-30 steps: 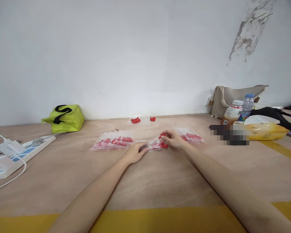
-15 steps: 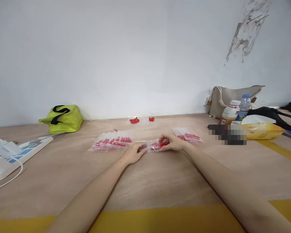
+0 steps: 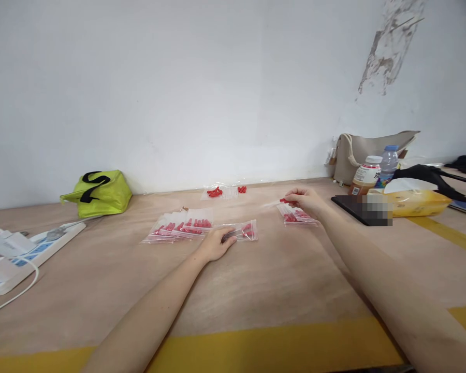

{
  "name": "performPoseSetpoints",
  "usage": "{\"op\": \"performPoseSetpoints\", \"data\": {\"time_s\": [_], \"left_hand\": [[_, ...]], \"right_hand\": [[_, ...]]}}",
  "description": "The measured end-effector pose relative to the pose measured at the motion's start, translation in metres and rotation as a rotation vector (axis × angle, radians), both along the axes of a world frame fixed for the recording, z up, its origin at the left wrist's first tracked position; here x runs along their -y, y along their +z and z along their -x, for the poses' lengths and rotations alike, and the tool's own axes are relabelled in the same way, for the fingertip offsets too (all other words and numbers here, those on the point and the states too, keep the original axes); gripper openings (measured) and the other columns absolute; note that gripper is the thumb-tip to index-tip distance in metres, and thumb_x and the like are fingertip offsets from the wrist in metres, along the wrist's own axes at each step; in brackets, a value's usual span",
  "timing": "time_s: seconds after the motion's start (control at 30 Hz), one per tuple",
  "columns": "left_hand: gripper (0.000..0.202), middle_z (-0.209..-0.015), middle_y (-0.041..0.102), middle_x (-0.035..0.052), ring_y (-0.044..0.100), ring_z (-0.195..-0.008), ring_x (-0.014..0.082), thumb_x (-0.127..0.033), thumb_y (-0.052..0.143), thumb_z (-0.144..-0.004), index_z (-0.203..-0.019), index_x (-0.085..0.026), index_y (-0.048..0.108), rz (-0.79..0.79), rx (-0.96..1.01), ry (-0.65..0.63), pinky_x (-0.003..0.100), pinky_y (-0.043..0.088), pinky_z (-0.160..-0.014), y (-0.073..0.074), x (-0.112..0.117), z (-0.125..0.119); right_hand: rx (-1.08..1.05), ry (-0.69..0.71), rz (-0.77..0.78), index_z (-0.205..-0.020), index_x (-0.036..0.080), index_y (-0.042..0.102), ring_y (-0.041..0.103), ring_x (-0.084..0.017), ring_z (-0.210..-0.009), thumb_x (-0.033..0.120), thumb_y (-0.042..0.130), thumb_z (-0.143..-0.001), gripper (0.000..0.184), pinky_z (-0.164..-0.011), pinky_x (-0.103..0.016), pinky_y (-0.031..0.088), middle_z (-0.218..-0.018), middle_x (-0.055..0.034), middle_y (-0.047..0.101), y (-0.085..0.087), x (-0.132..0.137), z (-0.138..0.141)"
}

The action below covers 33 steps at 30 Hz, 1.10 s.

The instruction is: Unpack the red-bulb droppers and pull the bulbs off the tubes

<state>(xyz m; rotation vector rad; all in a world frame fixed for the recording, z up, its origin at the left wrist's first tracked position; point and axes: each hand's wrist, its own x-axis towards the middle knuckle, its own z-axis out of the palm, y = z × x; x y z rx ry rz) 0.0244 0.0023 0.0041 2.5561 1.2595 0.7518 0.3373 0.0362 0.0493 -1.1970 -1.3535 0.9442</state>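
Note:
My left hand (image 3: 216, 245) is closed on the left end of a clear plastic bag (image 3: 251, 224), with fingers and thumb pinching something dark there. Red-ended pieces (image 3: 248, 231) show at the bag's right end. Out to the right, my right hand (image 3: 305, 200) pinches a small red-ended piece (image 3: 282, 200) whose thin, pale part points left; its exact kind is too small to tell. It hovers just above a stack of clear bags with red pieces (image 3: 297, 216). Left of my left hand lies a fanned row of similar bags (image 3: 178, 226).
Loose red pieces (image 3: 215, 192) lie on clear plastic by the wall. A yellow-green bag (image 3: 103, 192) and a power strip (image 3: 42, 248) are at left. At right stand a drink bottle (image 3: 367, 176), a black flat object (image 3: 353, 208), a tissue pack (image 3: 419, 204) and a grey bag (image 3: 344, 163).
My right hand has left the right end of the plastic bag and moved right and away from me, carrying a red-ended piece. My left hand stays on the bag.

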Motion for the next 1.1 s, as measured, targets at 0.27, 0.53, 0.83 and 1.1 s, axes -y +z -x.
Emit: {"op": "performPoseSetpoints", "data": {"time_s": [0.27, 0.53, 0.83, 1.1], "left_hand": [[0.04, -0.116, 0.058, 0.0065, 0.052, -0.107, 0.0204, -0.042, 0.039, -0.086, -0.112, -0.018, 0.057, -0.001, -0.028, -0.014, 0.033, 0.04, -0.092, 0.001, 0.001, -0.001], [0.044, -0.122, 0.054, 0.006, 0.048, -0.113, 0.0197, -0.044, 0.037, -0.086, -0.119, -0.019, 0.052, -0.019, -0.069, -0.017, 0.033, 0.036, -0.097, -0.003, 0.0, -0.002], [0.043, -0.122, 0.054, 0.0057, 0.048, -0.112, 0.0197, -0.043, 0.039, -0.085, -0.117, -0.019, 0.052, -0.008, -0.075, 0.006, 0.032, 0.036, -0.097, 0.0, 0.003, -0.005], [0.049, -0.125, 0.05, 0.0082, 0.046, -0.113, 0.0225, -0.046, 0.034, -0.087, -0.126, -0.017, 0.042, 0.011, -0.057, 0.038, 0.036, 0.035, -0.096, 0.001, 0.007, -0.003]], "right_hand": [[0.432, -0.435, -0.407, -0.068, 0.018, 0.055, 0.053, -0.015, -0.067, 0.03, 0.055, -0.067, 0.013, -0.064, -0.029, 0.043, -0.071, -0.0039, 0.057, -0.044, 0.008, 0.047], [0.582, -0.4, -0.365, -0.064, 0.018, 0.053, 0.05, -0.017, -0.072, 0.031, 0.061, -0.061, 0.016, -0.069, -0.029, 0.041, -0.07, -0.0028, 0.052, -0.061, 0.017, 0.07], [0.808, -0.401, -0.198, -0.074, 0.019, 0.056, 0.053, -0.016, -0.072, 0.044, 0.052, -0.072, 0.025, -0.059, -0.026, 0.036, -0.082, -0.0038, 0.055, -0.061, 0.025, 0.07], [0.897, -0.339, -0.236, -0.081, 0.024, 0.061, 0.053, -0.015, -0.069, 0.044, 0.055, -0.071, 0.023, -0.054, -0.025, 0.032, -0.087, -0.003, 0.054, -0.058, 0.034, 0.067]]}}
